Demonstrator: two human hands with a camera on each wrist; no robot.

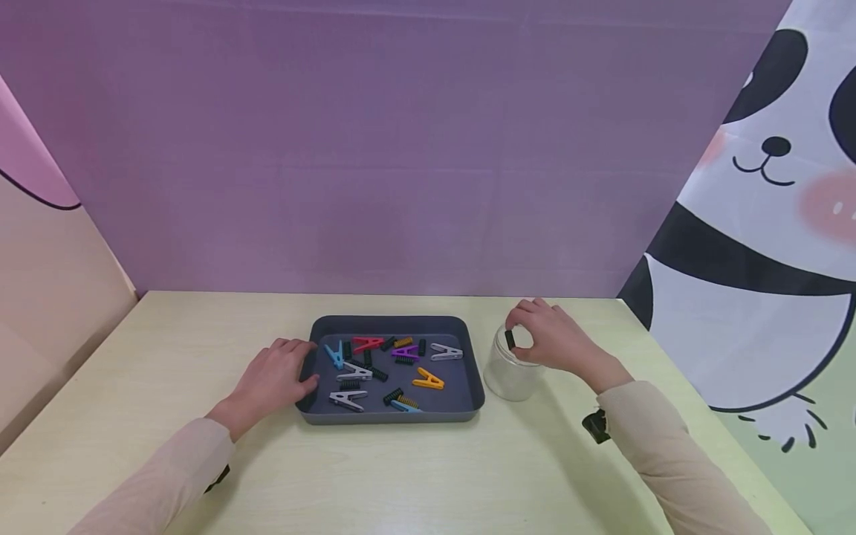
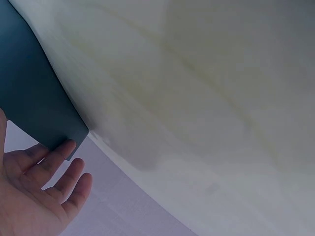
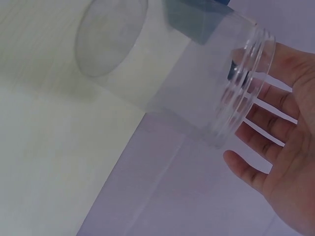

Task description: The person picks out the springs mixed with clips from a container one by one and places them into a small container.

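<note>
Evidently for a fine hold, the right hand (image 1: 551,338) pinches a black piece (image 1: 510,339) between thumb and forefinger, its other fingers clear of the piece. That piece is at the mouth of the upright jar (image 1: 511,380); whether it sits below the rim, I cannot tell. Its long axis is near upright, the top leaning slightly left in the head view, the lower end pointing down. The left hand (image 1: 273,377), fingers apart, touches the tray (image 1: 394,417) at its left end, likely to steady it. Inside, clips (image 1: 433,380) point various ways.
</note>
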